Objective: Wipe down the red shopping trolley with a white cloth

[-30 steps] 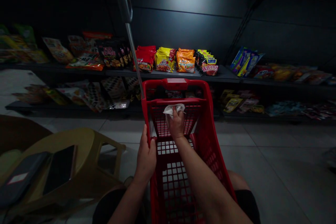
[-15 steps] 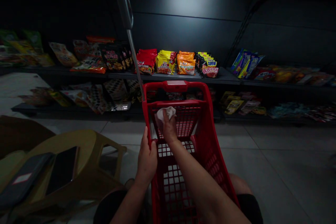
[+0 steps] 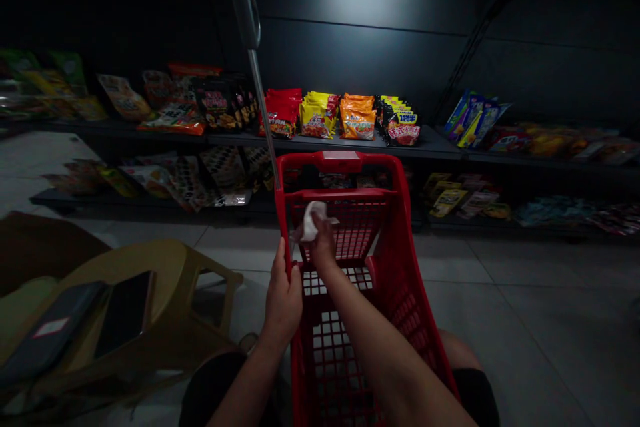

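A red plastic shopping basket (image 3: 426, 293) with gridded walls and floor stands between my knees, its long pull handle (image 3: 246, 7) rising at the left. My left hand (image 3: 284, 293) grips the basket's left wall, thumb on the inside and fingers along the outside. Inside the basket, my right hand (image 3: 325, 247) is closed on a crumpled white cloth (image 3: 314, 220), close to the far gridded panel and the left wall. Motion slightly blurs this hand and the cloth. Whether the cloth touches the panel I cannot tell.
A tan plastic stool (image 3: 170, 267) at the left carries a dark phone (image 3: 125, 313) and a grey pouch (image 3: 55, 330). Ahead runs a dark shelf (image 3: 320, 144) with several noodle packets (image 3: 357, 117) and snack bags. Pale tiles (image 3: 540, 300) cover the floor.
My right hand, with the white cloth, has shifted slightly and turned against the far left part of the basket. My left hand keeps its hold. The view has moved a little.
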`<move>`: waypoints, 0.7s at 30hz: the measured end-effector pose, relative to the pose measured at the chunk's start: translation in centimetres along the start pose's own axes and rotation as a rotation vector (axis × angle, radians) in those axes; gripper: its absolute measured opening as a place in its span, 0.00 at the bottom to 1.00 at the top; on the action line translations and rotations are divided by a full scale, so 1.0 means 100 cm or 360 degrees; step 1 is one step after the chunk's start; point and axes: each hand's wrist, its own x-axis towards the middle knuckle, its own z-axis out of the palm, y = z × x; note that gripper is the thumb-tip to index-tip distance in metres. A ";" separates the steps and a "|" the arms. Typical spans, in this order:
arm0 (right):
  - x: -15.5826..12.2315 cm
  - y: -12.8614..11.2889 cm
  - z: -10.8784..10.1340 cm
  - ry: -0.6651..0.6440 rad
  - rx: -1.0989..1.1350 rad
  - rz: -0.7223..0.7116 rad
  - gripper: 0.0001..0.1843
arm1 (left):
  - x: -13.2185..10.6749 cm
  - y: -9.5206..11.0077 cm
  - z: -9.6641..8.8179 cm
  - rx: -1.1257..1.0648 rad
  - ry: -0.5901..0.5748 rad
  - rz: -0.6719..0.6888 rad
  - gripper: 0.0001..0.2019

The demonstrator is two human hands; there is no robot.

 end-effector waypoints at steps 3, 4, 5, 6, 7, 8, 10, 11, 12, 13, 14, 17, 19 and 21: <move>-0.009 -0.003 0.009 -0.0441 -0.0229 -0.0344 0.27 | 0.000 0.001 -0.002 0.0005 -0.0010 0.0002 0.30; -0.011 0.005 0.005 -0.0539 -0.0328 -0.0407 0.27 | -0.001 0.002 -0.003 0.0009 -0.0015 -0.0005 0.31; -0.014 0.016 -0.003 -0.0601 -0.0411 -0.0433 0.26 | -0.001 0.003 -0.004 0.0014 -0.0022 -0.0011 0.31; -0.017 0.030 -0.011 -0.0653 -0.0487 -0.0432 0.24 | -0.001 0.003 -0.004 0.0019 -0.0023 -0.0010 0.31; -0.021 0.046 -0.020 -0.0703 -0.0559 -0.0409 0.22 | -0.001 0.004 -0.005 0.0023 -0.0019 -0.0005 0.31; -0.026 0.062 -0.029 -0.0744 -0.0634 -0.0367 0.22 | -0.001 0.005 -0.005 0.0026 -0.0016 0.0002 0.31; -0.038 0.089 -0.041 -0.0770 -0.0741 -0.0211 0.22 | 0.000 0.005 -0.005 0.0022 -0.0014 0.0014 0.31; -0.044 0.099 -0.044 -0.0764 -0.0788 -0.0123 0.22 | 0.000 0.005 -0.005 0.0019 -0.0013 0.0012 0.31; -0.051 0.106 -0.044 -0.0750 -0.0828 -0.0039 0.22 | 0.000 0.005 -0.005 0.0016 -0.0014 0.0007 0.31; -0.057 0.110 -0.041 -0.0736 -0.0858 0.0035 0.21 | 0.001 0.005 -0.005 0.0011 -0.0017 0.0002 0.31; -0.063 0.110 -0.036 -0.0721 -0.0877 0.0096 0.20 | 0.001 0.005 -0.005 0.0007 -0.0015 -0.0002 0.31; -0.080 0.091 -0.009 -0.0727 -0.0823 0.0118 0.19 | 0.000 0.005 -0.004 -0.0002 -0.0010 -0.0010 0.31; -0.088 0.070 0.013 -0.0816 -0.0693 -0.0024 0.21 | 0.000 0.005 -0.005 -0.0003 -0.0008 -0.0016 0.32; -0.093 0.054 0.028 -0.0932 -0.0552 -0.0185 0.21 | -0.001 0.006 -0.006 0.0016 -0.0015 -0.0020 0.32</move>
